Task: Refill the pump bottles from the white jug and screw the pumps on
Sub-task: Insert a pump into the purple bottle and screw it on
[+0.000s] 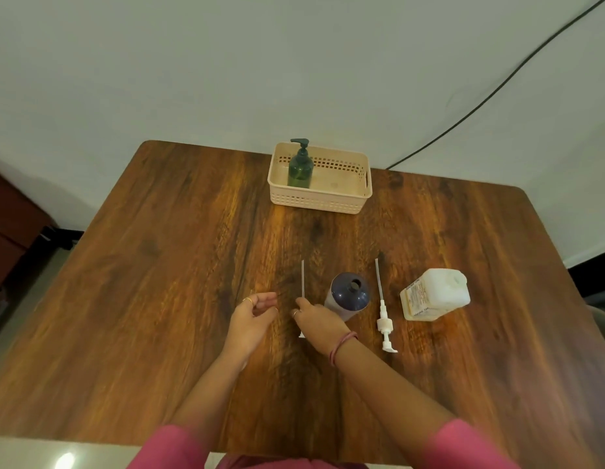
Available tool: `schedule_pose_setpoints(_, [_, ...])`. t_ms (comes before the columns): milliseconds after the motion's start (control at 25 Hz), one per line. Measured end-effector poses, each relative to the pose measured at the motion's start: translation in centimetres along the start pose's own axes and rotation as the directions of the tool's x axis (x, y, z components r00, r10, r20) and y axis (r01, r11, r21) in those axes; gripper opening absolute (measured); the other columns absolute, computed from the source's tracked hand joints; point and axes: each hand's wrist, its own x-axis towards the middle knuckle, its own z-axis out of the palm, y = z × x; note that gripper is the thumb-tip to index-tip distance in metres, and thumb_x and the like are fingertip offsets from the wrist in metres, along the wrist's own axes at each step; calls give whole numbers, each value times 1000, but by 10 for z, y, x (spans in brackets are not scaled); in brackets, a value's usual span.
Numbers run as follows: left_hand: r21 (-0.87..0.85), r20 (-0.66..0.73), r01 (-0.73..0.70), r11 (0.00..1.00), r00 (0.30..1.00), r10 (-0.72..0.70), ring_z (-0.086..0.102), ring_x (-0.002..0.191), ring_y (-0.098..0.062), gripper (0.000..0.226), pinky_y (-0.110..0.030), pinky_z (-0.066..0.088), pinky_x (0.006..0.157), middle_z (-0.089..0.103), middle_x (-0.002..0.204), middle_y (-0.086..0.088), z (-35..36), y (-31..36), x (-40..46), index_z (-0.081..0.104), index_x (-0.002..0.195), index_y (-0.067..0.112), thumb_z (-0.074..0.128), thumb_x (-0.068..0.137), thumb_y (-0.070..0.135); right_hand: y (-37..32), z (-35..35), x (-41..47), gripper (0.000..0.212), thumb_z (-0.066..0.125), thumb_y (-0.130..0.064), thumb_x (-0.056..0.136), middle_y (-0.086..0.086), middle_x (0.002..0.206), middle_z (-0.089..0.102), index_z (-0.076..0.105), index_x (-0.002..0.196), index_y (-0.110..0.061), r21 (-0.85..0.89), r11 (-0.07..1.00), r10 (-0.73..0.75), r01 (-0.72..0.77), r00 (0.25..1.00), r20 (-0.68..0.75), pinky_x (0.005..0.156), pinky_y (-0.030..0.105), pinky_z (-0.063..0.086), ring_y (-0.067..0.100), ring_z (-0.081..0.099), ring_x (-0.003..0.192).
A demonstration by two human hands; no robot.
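1. The left hand (pixel 252 316) hovers low over the table (pixel 159 282), left of everything else in the near row. Its grip is loosely curled and pinches nothing; whether the fingertips touch the wood is hard to tell.
2. Just right of it, the right hand (pixel 316 321) covers the head of a white pump (pixel 303 282). The fingers are closed down over the pump's collar, so the head is mostly hidden; only a small white tip shows below the hand. The thin dip tube runs straight away from the person, long axis near to far.
3. A dark bottle (pixel 349 294) stands upright just right of that hand, its open neck facing up, no pump on it. Its lower body is partly hidden behind the hand.
4. A second white pump (pixel 384 313) lies flat on the table beside the bottle, apart from it. Its tube points away and slightly left, its spout end nearest the person.
5. The white jug (pixel 434 296) rests at the right end of the row. Its label text is too small to read, and its cap end is hard to make out.
6. At the far edge, a cream basket (pixel 328 201) holds a green pump bottle (pixel 300 170), upright in its left part, pump on, spout pointing left.
7. A black cable (pixel 497 86) runs along the wall behind, cut off at the top right.
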Motion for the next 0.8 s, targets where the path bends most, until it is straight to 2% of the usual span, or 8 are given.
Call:
schedule_pose_setpoints(160, [2, 5, 3, 1000, 1000, -3, 60, 96, -5, 24, -18, 44, 81, 67, 103, 5, 0, -3, -8, 64, 110, 17, 60, 89, 7, 8, 11, 4, 37, 46, 2, 94, 15, 133, 42, 50, 130, -5, -56, 996, -75, 76, 997, 18, 88, 43, 53, 36, 55, 110])
schedule_pose_setpoints(280, [11, -43, -15, 1000, 999, 16, 61, 100, -10, 24, -30, 48, 91, 67, 105, 4, -1, -6, -9, 64, 111, 18, 60, 89, 9, 12, 6, -2, 37, 47, 5, 92, 14, 133, 46, 53, 128, -5, 33, 988, -150, 154, 985, -87, 91, 42, 50, 34, 55, 111])
schedule_pose_setpoints(360, [18, -140, -55, 998, 989, 57, 62, 100, -13, 25, -36, 50, 91, 66, 107, 1, -2, -8, -7, 62, 113, 17, 59, 90, 9, 13, -11, -14, 35, 47, 5, 90, 14, 127, 52, 58, 122, -4, 351, 922, -89, 160, 973, -212, 93, 40, 47, 31, 55, 109])
schedule_pose_setpoints(440, [29, -211, -83, 996, 974, 87, 61, 97, -15, 29, -40, 51, 91, 64, 107, 1, -3, -9, -1, 58, 116, 17, 60, 88, 8, 18, -38, -32, 31, 55, 2, 88, 9, 117, 61, 63, 116, -8, 654, 729, 31, 202, 945, -326, 92, 31, 48, 20, 59, 104])
schedule_pose_setpoints(480, [40, -202, -89, 995, 975, 95, 61, 98, -15, 34, -41, 51, 92, 62, 109, 0, -3, -9, 2, 56, 118, 17, 62, 86, 7, 23, -52, -43, 29, 62, -2, 87, 2, 112, 64, 64, 113, -13, 729, 634, 83, 258, 914, -396, 91, 27, 50, 15, 61, 101])
schedule_pose_setpoints(600, [182, -13, -118, 976, 992, 122, 55, 111, -16, 55, -30, 46, 93, 57, 124, -4, 13, -6, 7, 49, 129, 17, 72, 79, 10, 45, -91, -75, 29, 69, -16, 86, -10, 105, 66, 62, 113, -20, 796, 457, 221, 397, 816, -534, 85, 24, 52, 7, 64, 98])
schedule_pose_setpoints(720, [381, 154, -193, 904, 978, 144, 45, 127, -16, 82, -23, 38, 97, 43, 143, -3, 50, 7, 3, 36, 142, 15, 80, 74, 28, 73, -115, -95, 24, 61, -20, 92, -9, 103, 66, 58, 116, -19, 799, 475, 323, 368, 771, -548, 78, 13, 50, 0, 63, 93])
schedule_pose_setpoints(800, [387, 219, -192, 902, 969, 113, 36, 136, -19, 98, -26, 33, 103, 32, 151, -2, 74, 17, 0, 26, 147, 16, 83, 69, 35, 87, -124, -104, 26, 57, -26, 93, -12, 101, 63, 55, 118, -21, 791, 526, 366, 312, 756, -542, 73, 9, 49, -5, 61, 89])
